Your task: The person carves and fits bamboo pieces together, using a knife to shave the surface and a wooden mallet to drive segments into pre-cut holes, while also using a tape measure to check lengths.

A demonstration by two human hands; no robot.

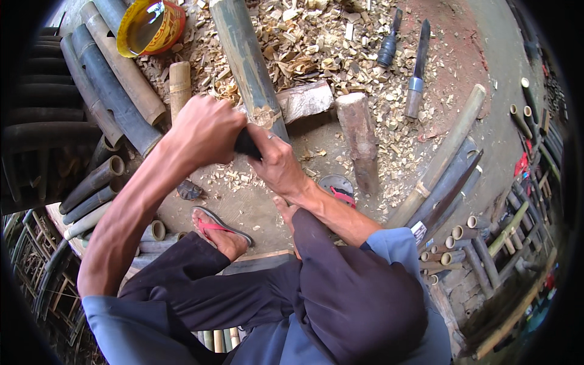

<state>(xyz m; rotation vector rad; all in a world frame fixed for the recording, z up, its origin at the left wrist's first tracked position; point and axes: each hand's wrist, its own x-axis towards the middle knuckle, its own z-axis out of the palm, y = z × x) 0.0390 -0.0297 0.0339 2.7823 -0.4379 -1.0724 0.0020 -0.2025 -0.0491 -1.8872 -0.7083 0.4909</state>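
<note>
Both my hands are closed in front of me, one on each side of a short black handle (246, 145). My left hand (204, 129) makes a fist over its upper left end. Around the lower right side wrap the fingers of my right hand (278, 161), which wears a ring. What tool the handle belongs to is hidden. Just beyond my knuckles lies a thick green-brown bamboo pole (246, 58), its near end pale and chipped. The near end rests beside a split wood block (305, 101).
Wood chips (310, 45) cover the ground ahead. A dark-handled tool (388, 48) and a long chisel-like tool (417, 76) lie there. A wooden post (358, 137) stands right. Bamboo tubes (115, 79) lie left, beside a yellow-red bucket (165, 29). A sheathed long blade (450, 191) leans right.
</note>
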